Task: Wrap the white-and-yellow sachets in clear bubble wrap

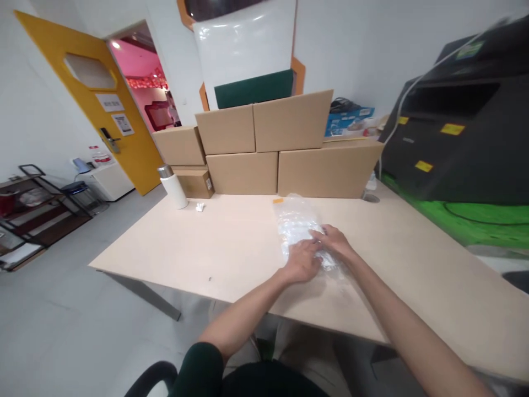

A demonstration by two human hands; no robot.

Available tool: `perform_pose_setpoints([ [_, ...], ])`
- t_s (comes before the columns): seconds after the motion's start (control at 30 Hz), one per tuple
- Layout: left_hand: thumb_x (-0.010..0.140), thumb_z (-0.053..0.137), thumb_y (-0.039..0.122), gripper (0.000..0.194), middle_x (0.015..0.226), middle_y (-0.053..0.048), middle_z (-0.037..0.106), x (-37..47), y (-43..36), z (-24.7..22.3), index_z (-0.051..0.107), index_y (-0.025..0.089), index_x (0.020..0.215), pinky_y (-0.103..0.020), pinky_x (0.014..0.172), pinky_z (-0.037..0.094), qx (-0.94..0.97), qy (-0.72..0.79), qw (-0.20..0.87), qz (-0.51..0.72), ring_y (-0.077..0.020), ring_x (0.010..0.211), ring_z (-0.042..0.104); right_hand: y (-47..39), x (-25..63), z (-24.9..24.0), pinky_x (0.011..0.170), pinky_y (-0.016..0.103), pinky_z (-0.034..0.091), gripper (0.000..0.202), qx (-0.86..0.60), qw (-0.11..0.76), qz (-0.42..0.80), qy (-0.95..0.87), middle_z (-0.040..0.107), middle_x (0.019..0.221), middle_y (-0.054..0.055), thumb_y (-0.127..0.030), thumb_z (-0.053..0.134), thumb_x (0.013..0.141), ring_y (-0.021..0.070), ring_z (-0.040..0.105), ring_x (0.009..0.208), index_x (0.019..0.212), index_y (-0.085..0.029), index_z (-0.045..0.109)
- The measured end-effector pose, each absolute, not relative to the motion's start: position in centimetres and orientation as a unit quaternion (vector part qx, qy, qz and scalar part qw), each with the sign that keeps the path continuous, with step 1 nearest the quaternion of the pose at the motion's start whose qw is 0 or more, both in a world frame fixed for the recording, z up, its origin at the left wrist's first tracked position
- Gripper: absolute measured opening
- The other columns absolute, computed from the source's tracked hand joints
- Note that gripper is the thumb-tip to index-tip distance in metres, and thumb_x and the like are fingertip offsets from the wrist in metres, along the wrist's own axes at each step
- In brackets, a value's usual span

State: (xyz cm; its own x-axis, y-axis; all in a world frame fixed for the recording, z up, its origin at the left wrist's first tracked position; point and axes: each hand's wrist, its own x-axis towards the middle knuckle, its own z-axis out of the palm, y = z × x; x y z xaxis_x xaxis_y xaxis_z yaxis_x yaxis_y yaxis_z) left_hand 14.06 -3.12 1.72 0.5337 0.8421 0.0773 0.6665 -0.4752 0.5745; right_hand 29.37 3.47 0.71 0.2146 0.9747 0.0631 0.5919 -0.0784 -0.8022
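A sheet of clear bubble wrap (pixel 294 220) lies on the light wooden table (pixel 243 237), wrapped or bunched around something pale that I cannot make out. My left hand (pixel 303 261) rests on its near part, fingers bent over the plastic and thumb apart. From the right, my right hand (pixel 335 241) reaches across with its fingertips pressed together on the wrap, close against the left fingers. An orange strip (pixel 278 200) sits at the far left corner of the wrap.
Stacked cardboard boxes (pixel 242 173) line the table's back edge. At the back left stand a white bottle (pixel 176 190) and a crumpled white scrap (pixel 200 207). A large black machine (pixel 458 127) is on the right; a yellow door (pixel 88 94) stands open at left.
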Motion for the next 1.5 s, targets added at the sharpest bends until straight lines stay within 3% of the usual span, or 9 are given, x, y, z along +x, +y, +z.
perform_pose_setpoints([
  [0.3, 0.090, 0.054, 0.037, 0.047, 0.147, -0.011, 0.050, 12.5, -3.2, -0.1, 0.054, 0.021, 0.134, -0.048, 0.116, 0.030, 0.810, 0.414, 0.291, 0.296, -0.0264, 0.138, 0.043, 2.1, 27.4, 2.9, 0.050, 0.032, 0.048, 0.033, -0.567, 0.426, 0.581, -0.400, 0.061, 0.055, 0.003, -0.031, 0.087, 0.053, 0.0203, 0.059, 0.053, 0.061, -0.021, 0.056],
  [0.53, 0.092, 0.053, 0.053, 0.057, 0.163, -0.006, 0.026, 7.3, -0.9, 5.6, 0.047, 0.030, 0.143, -0.062, 0.118, -0.001, 0.807, 0.483, 0.146, 0.307, -0.0339, 0.152, 0.008, -2.0, 26.7, 6.6, 0.059, 0.032, 0.054, 0.044, -0.476, 0.399, 0.637, -0.456, 0.072, 0.071, 0.007, -0.037, 0.093, 0.048, 0.0220, 0.067, 0.061, 0.079, -0.015, 0.070],
  [0.6, 0.092, 0.050, 0.057, 0.052, 0.162, -0.004, 0.030, 5.1, -0.4, 7.7, 0.052, 0.033, 0.138, -0.062, 0.118, -0.004, 0.811, 0.474, 0.183, 0.289, -0.0353, 0.152, 0.008, -3.4, 26.7, 8.0, 0.058, 0.030, 0.053, 0.043, -0.441, 0.373, 0.646, -0.499, 0.072, 0.073, 0.006, -0.040, 0.092, 0.052, 0.0198, 0.066, 0.061, 0.080, -0.015, 0.072],
  [0.7, 0.094, 0.045, 0.059, 0.054, 0.154, -0.006, 0.043, 2.3, -0.2, 9.3, 0.050, 0.032, 0.141, -0.054, 0.119, 0.017, 0.807, 0.364, 0.372, 0.278, -0.0319, 0.145, 0.031, -4.4, 26.5, 9.2, 0.055, 0.027, 0.051, 0.041, -0.410, 0.382, 0.649, -0.515, 0.071, 0.074, 0.004, -0.041, 0.091, 0.055, 0.0173, 0.064, 0.060, 0.083, -0.016, 0.073],
  [0.83, 0.081, 0.066, 0.062, 0.077, 0.152, -0.013, 0.043, 0.6, -0.4, 7.8, 0.044, 0.026, 0.145, -0.048, 0.109, 0.035, 0.673, 0.257, 0.629, 0.294, -0.0339, 0.135, 0.045, -3.9, 25.3, 8.6, 0.051, 0.025, 0.048, 0.042, -0.412, 0.446, 0.640, -0.470, 0.068, 0.068, 0.001, -0.041, 0.092, 0.053, 0.0144, 0.061, 0.055, 0.081, -0.017, 0.072],
  [1.03, 0.070, 0.074, 0.066, 0.074, 0.135, -0.015, 0.060, 0.7, -0.9, 4.6, 0.062, 0.018, 0.125, -0.041, 0.106, 0.041, 0.431, 0.200, 0.761, 0.443, -0.0327, 0.128, 0.053, -1.8, 23.3, 6.4, 0.049, 0.024, 0.047, 0.040, -0.424, 0.516, 0.621, -0.411, 0.067, 0.064, -0.001, -0.041, 0.093, 0.052, 0.0126, 0.058, 0.051, 0.073, -0.018, 0.067],
  [1.23, 0.066, 0.086, 0.038, 0.063, 0.112, -0.014, 0.072, 3.0, -1.5, 3.3, 0.062, 0.015, 0.120, -0.038, 0.091, 0.052, 0.397, 0.242, 0.696, 0.548, -0.0284, 0.101, 0.069, -0.6, 21.8, 4.5, 0.054, 0.030, 0.050, 0.046, -0.459, 0.564, 0.583, -0.362, 0.068, 0.065, 0.000, -0.046, 0.089, 0.050, 0.0180, 0.062, 0.056, 0.081, -0.019, 0.068],
  [1.33, 0.070, 0.083, 0.043, 0.054, 0.101, -0.013, 0.073, 3.6, -0.8, 1.8, 0.063, 0.014, 0.111, -0.033, 0.078, 0.055, 0.395, 0.290, 0.666, 0.562, -0.0228, 0.086, 0.070, 0.5, 21.7, 2.8, 0.056, 0.032, 0.048, 0.044, -0.530, 0.547, 0.483, -0.432, 0.064, 0.064, 0.000, -0.058, 0.080, 0.058, 0.0199, 0.060, 0.059, 0.074, -0.020, 0.064],
  [1.5, 0.061, 0.083, 0.056, 0.060, 0.083, -0.009, 0.071, 2.9, 1.0, -0.2, 0.063, 0.013, 0.097, -0.031, 0.067, 0.055, 0.407, 0.405, 0.604, 0.553, -0.0189, 0.070, 0.067, 3.7, 22.5, -0.1, 0.099, 0.048, 0.042, 0.050, -0.632, 0.491, 0.207, -0.562, 0.065, 0.114, 0.016, -0.060, 0.070, 0.065, 0.0343, 0.056, 0.113, 0.091, -0.018, 0.069],
])
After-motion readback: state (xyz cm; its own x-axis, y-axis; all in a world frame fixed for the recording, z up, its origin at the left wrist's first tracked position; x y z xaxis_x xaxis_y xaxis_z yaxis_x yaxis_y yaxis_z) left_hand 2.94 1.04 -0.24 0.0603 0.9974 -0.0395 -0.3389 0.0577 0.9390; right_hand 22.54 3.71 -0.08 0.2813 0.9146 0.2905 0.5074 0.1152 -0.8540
